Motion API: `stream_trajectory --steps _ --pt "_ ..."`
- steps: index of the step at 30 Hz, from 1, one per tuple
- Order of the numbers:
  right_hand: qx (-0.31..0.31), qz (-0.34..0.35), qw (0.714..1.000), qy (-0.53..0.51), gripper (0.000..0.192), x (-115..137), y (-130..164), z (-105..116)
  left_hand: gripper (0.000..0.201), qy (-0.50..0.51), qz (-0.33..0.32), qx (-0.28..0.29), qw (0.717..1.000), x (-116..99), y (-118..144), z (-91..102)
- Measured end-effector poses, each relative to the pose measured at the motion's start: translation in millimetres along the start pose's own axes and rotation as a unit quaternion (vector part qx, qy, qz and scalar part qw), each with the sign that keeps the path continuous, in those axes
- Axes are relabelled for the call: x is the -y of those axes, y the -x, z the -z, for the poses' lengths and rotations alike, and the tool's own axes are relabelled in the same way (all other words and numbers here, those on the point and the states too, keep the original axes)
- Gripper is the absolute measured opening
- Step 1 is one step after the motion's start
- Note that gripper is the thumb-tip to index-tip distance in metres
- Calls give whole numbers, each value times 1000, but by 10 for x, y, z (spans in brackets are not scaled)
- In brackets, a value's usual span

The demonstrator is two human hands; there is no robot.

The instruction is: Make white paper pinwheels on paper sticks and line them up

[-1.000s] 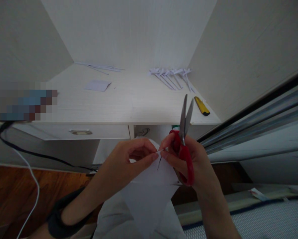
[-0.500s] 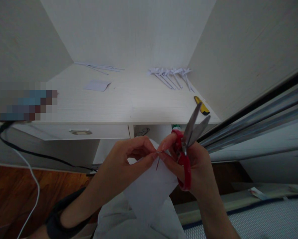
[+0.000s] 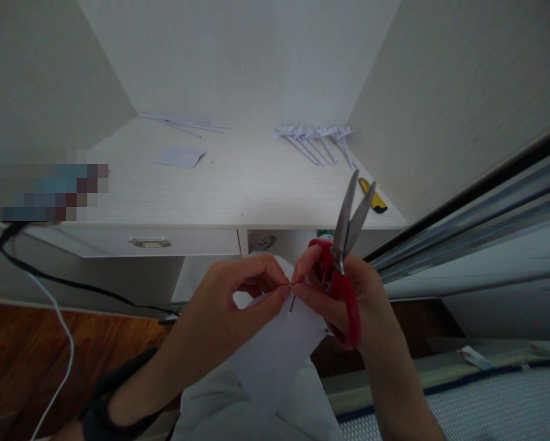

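My left hand (image 3: pixel 238 300) pinches the top edge of a white sheet of paper (image 3: pixel 275 349) between thumb and forefinger. My right hand (image 3: pixel 343 300) pinches the same edge just beside it, fingertips nearly touching the left ones. The right hand also holds red-handled scissors (image 3: pixel 343 263); their blades point up and away, slightly apart. A short slit shows in the paper below the pinched spot. The sheet hangs down over my lap.
A pale wooden desk (image 3: pixel 238 184) stands ahead with a drawer handle (image 3: pixel 149 243). On it lie a yellow utility knife (image 3: pixel 372 195), a row of folded paper pieces (image 3: pixel 318 142), a small paper scrap (image 3: pixel 180 157) and thin strips (image 3: pixel 187 125). Cables (image 3: pixel 49 288) hang at left.
The scissors' blades tilted right half a second ago and have swung back towards upright. Both hands stay pinched on the paper's edge, which has shifted slightly.
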State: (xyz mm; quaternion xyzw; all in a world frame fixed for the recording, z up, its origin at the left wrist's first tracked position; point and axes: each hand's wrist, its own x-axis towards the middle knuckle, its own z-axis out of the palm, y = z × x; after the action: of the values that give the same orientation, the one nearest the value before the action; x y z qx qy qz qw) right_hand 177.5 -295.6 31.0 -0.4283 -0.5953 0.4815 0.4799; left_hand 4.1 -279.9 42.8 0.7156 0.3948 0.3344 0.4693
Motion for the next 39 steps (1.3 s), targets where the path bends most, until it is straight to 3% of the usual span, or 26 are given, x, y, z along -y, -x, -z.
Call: stream_trajectory --steps 13,22,30,39 --pt "-2 16 999 49 18 -17 7 9 15 -1 -5 32 999 -1 13 20" --pt "2 16 999 44 19 -21 20 -5 15 -47 -43 -3 998 6 17 12" --pt "-42 -12 996 77 11 27 47 -61 13 -187 -133 -71 971 22 60 -48" --pt "-45 18 995 83 11 18 56 -42 13 -180 -118 -87 973 -16 41 -37"
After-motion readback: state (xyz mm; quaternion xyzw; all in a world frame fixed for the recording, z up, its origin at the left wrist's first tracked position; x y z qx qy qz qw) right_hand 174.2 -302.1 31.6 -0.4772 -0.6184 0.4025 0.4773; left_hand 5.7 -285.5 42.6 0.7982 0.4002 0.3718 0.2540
